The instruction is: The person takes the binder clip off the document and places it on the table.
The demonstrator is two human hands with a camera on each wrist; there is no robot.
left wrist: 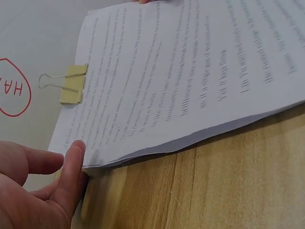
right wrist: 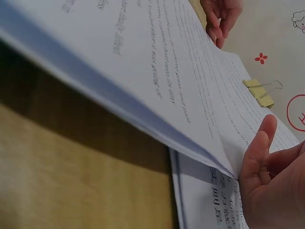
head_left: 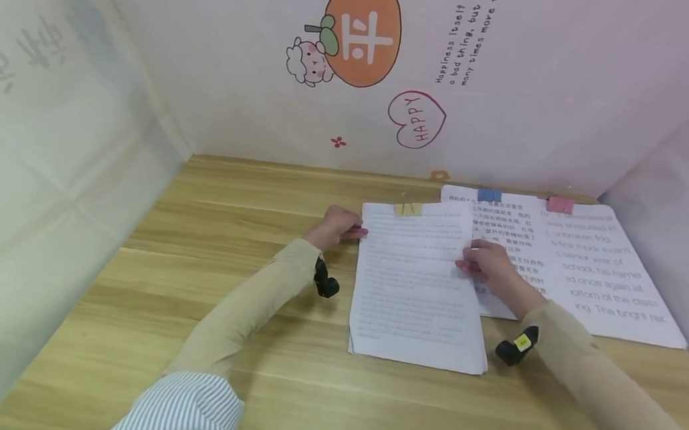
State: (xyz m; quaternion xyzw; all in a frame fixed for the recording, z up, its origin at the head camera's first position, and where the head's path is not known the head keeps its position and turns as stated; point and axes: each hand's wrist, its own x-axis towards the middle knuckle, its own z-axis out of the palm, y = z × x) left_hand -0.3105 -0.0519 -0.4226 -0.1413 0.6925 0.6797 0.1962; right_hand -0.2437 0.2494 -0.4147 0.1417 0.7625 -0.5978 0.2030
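A clipped stack of printed sheets [head_left: 414, 286] lies between the two hands, a yellow binder clip [head_left: 407, 209] on its far edge. My left hand [head_left: 339, 226] is at the stack's upper left edge; in the left wrist view its extended fingers [left wrist: 71, 167] touch the paper near the corner. Along the opposite edge, my right hand [head_left: 487, 265] rests its fingers against the sheets. The right wrist view shows those fingers [right wrist: 257, 150] fairly straight beside the edge, where the paper bows upward.
Partly under the stack, a large-print Chinese sheet [head_left: 516, 253] with a blue clip [head_left: 490, 195] lies beside an English sheet [head_left: 622, 281] with a pink clip [head_left: 560, 205]. The wooden table [head_left: 199, 231] meets a decorated back wall [head_left: 241, 68].
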